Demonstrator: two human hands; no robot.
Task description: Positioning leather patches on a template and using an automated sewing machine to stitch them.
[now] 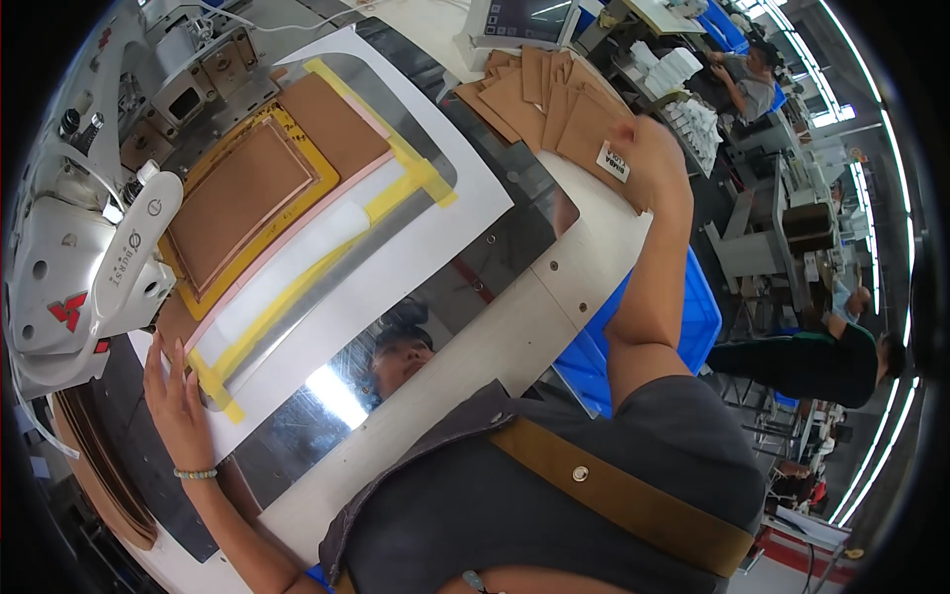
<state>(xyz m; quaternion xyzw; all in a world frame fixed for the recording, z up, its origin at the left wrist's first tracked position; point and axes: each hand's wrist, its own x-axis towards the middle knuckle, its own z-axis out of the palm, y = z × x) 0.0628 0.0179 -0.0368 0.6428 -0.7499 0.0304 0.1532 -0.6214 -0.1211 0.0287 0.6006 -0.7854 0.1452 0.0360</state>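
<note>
A white sewing machine (pixel 129 257) stands at the left over a flat work plate. On the plate a brown panel (pixel 332 129) lies under a yellow-edged rectangular frame (pixel 322 178), with a smaller brown rectangle (pixel 237 203) inside the frame. My left hand (pixel 180 411) is open, its fingers stretched out and their tips at the panel's near left corner, beside the machine head. At the back right, my right hand (pixel 648 158) is curled at the edge of a loose brown piece (pixel 584 134) bearing a white label. Its fingertips are partly hidden.
Several brown pieces (pixel 520 99) lie heaped beyond the white sheet (pixel 416 223), near a screen (pixel 520 20). Yellow tape (pixel 426 183) edges the work plate. A blue crate (pixel 698 307) stands below the table's right edge. Brown strips (pixel 99 465) rest at the lower left. People sit and stand farther off.
</note>
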